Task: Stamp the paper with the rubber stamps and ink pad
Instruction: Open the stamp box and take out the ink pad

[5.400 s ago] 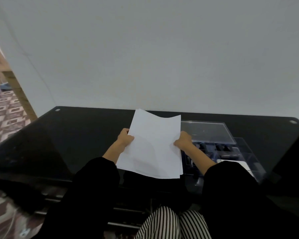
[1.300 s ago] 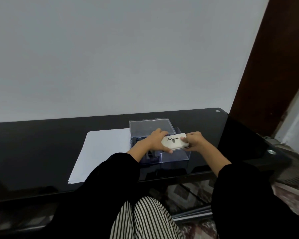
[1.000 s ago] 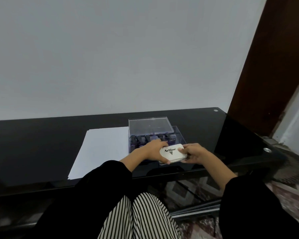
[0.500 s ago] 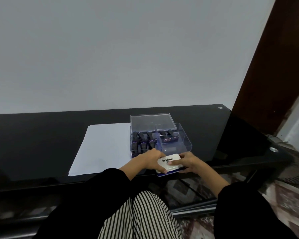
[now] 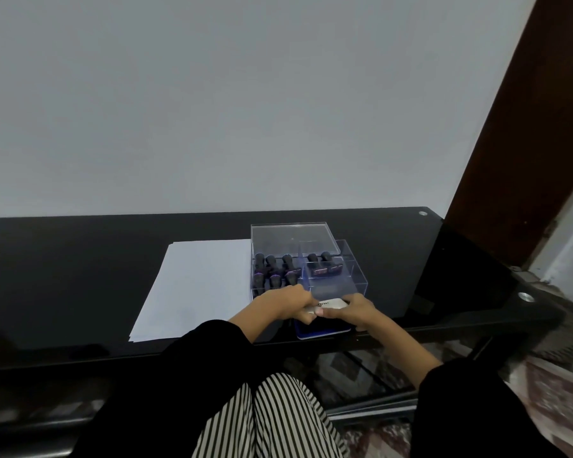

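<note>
Together, both hands were found clamped on the ink pad (image 5: 326, 328) at the near edge of the worktop (image 5: 80, 279). The left hand (image 5: 283, 304) was curled over one short end of the white lid (image 5: 333, 304), and the right hand (image 5: 356, 309) was pinched on the other end, thumb on the near side. The lid appeared to be raised off the blue base (image 5: 315, 332), though no hinge could be made out.

The pad was judged to be light and rigid, a smooth plastic case likely to slip on the glossy top. It would best be taken by its short ends, with the base pinned down while the lid was freed. The inked face, if exposed, would be wet and was to be kept clear of fingers.

Just beyond the hands stood the clear box (image 5: 351, 276), with the rubber stamps (image 5: 272, 264) held upright in its compartments. These were judged small, light and stiff, best gripped by their dark knobbed handles. A clear cover (image 5: 291, 238) was seen at the back of the box.

To the left, touching or just beside the box, the paper (image 5: 199, 285) lay flat. It was taken to be a thin, floppy stack that could slide on the worktop, so a flat palm would be wanted on it during stamping.
</note>
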